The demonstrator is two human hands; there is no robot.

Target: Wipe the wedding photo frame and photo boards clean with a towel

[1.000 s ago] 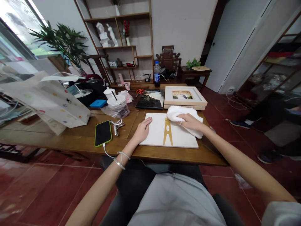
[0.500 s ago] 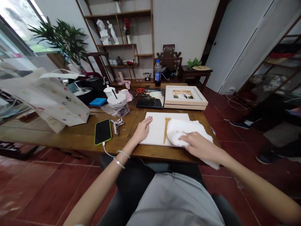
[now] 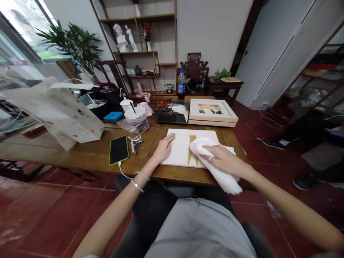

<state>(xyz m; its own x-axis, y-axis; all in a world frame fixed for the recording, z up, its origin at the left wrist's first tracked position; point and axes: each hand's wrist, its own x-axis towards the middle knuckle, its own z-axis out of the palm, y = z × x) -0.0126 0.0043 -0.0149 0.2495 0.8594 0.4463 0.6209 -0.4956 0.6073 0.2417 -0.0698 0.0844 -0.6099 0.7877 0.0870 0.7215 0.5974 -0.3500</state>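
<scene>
A flat white board [image 3: 179,145] lies on the wooden table in front of me. My left hand [image 3: 163,148] rests on its left edge, fingers stretched out flat. My right hand [image 3: 226,161] grips a white cloth [image 3: 202,144] and presses it onto the right half of the board. A yellow-brown animal-like figure [image 3: 192,137] with two long legs shows on the board, partly hidden under the cloth. One end of the cloth hangs over the front edge of the table.
Behind the board lie a framed picture [image 3: 212,102], a dark picture panel [image 3: 173,113] and orange-handled scissors [image 3: 161,104]. A bottle [image 3: 181,86] stands further back. To the left are a charging phone [image 3: 119,150], a lidded cup [image 3: 134,114] and a paper bag [image 3: 67,111]. Someone's legs show at right.
My right hand has shifted the cloth, bunching it and turning it so more of the yellow-brown figure shows, including its second leg. My left hand stays in place on the board.
</scene>
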